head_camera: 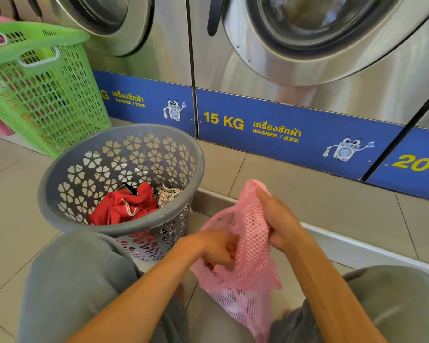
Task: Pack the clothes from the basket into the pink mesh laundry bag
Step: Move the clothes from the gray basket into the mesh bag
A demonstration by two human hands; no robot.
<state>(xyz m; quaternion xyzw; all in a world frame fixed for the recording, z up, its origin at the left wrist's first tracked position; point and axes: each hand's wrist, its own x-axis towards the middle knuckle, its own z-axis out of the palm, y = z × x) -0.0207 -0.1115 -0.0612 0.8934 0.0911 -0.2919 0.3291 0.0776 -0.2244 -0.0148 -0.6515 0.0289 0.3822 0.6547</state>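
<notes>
The pink mesh laundry bag hangs between my knees, with pale and orange cloth showing through its netting. My right hand grips the upper rim of the bag and lifts it. My left hand reaches into the bag's mouth, its fingers curled around an orange piece of clothing that is mostly hidden. To the left stands the grey round basket with flower-shaped holes. Inside it lie a red garment and a white patterned garment.
A green plastic hamper stands at the back left, with a pink one partly hidden behind it. Steel washing machines with blue base panels line the back. My grey-trousered knees frame the tiled floor.
</notes>
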